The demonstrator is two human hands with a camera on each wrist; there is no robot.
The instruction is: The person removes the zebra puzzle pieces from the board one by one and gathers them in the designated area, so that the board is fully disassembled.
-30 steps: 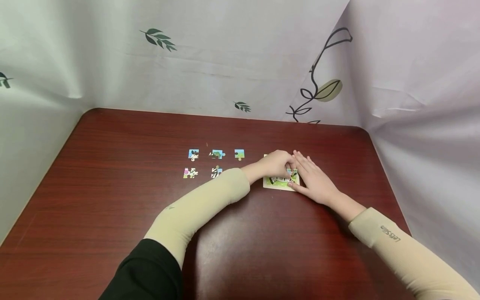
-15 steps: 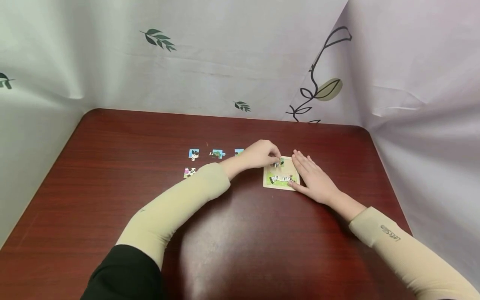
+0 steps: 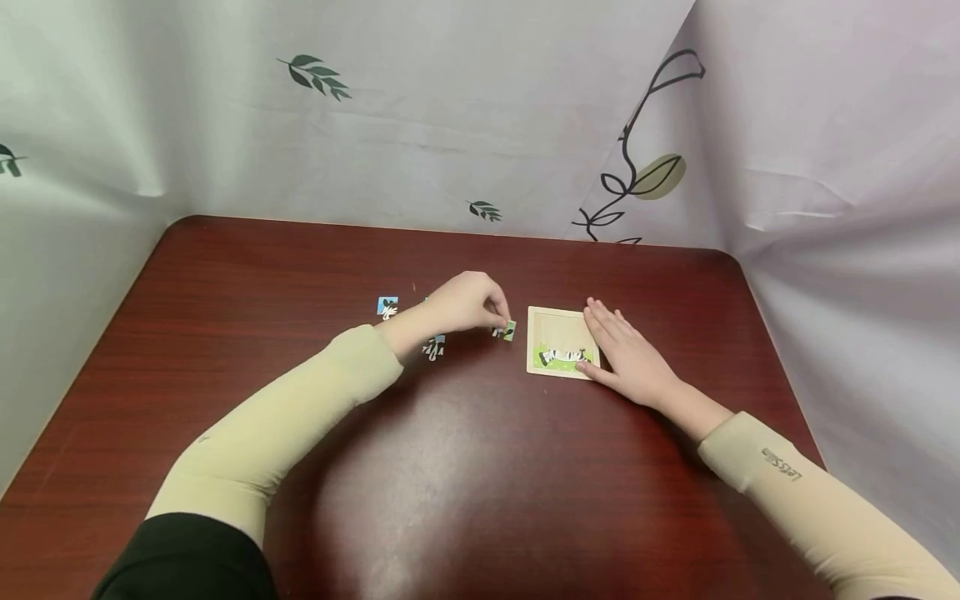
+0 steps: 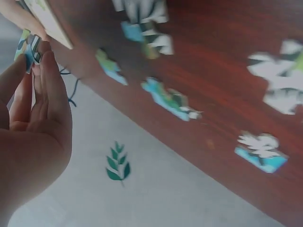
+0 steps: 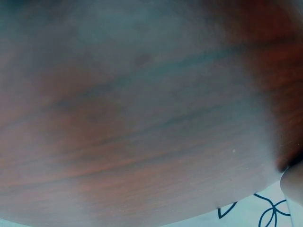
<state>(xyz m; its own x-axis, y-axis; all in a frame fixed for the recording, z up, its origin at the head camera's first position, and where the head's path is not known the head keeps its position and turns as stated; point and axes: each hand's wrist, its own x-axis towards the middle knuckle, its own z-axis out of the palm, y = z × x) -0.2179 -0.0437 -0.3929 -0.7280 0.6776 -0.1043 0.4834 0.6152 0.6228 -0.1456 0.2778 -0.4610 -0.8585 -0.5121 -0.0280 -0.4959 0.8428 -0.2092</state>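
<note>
My left hand (image 3: 467,302) pinches a jigsaw piece (image 3: 509,331) with green and black-and-white print, just left of the puzzle tray. In the left wrist view its thumb and fingers close on that piece (image 4: 29,49) by the edges. The square pale wooden tray (image 3: 532,333) shows bare wood in its upper part. Along its bottom lies a green strip of pieces (image 3: 561,358) with zebra stripes. The right hand (image 3: 626,354) lies flat, fingers straight, along the tray's right side, thumb on its lower right corner. Only a sliver of this hand (image 5: 294,184) enters the right wrist view.
Several loose pieces lie left of the tray: a zebra-head piece (image 3: 387,307), a striped piece (image 3: 433,347), a blue-and-green piece (image 4: 165,98), a small green-and-blue piece (image 4: 111,67). The left arm hides some in the head view. A patterned curtain (image 3: 405,125) hangs behind the brown table (image 3: 480,500).
My left hand has moved left from over the tray, carrying the piece out past its left edge. The tray's upper part is now uncovered. The right hand has stayed in place.
</note>
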